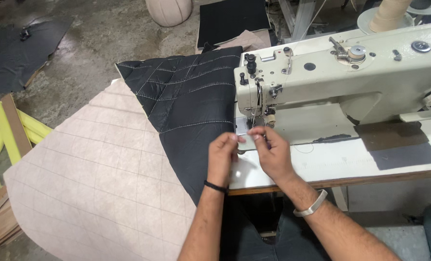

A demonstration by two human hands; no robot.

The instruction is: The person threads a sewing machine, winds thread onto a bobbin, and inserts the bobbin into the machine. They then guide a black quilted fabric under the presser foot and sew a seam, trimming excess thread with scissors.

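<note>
Both hands' fingers (235, 138) pinched together below the sewing machine (322, 77) needle

Yellow strips (2, 133) lie on the floor; cream cone (388, 15) behind.

The light in here is soft and even, bright enough to read the stitching on the black quilted panel (191, 96), which gives back a dull sheen along its folds. The cream sewing machine (331, 72) looks nearly washed out on top and drops a grey shadow on the worktop (399, 152) beneath its arm. The concrete floor (94, 43) shows a pale wet-looking glare. Straight edges bow toward the corners, and the far background goes slightly soft.
</note>
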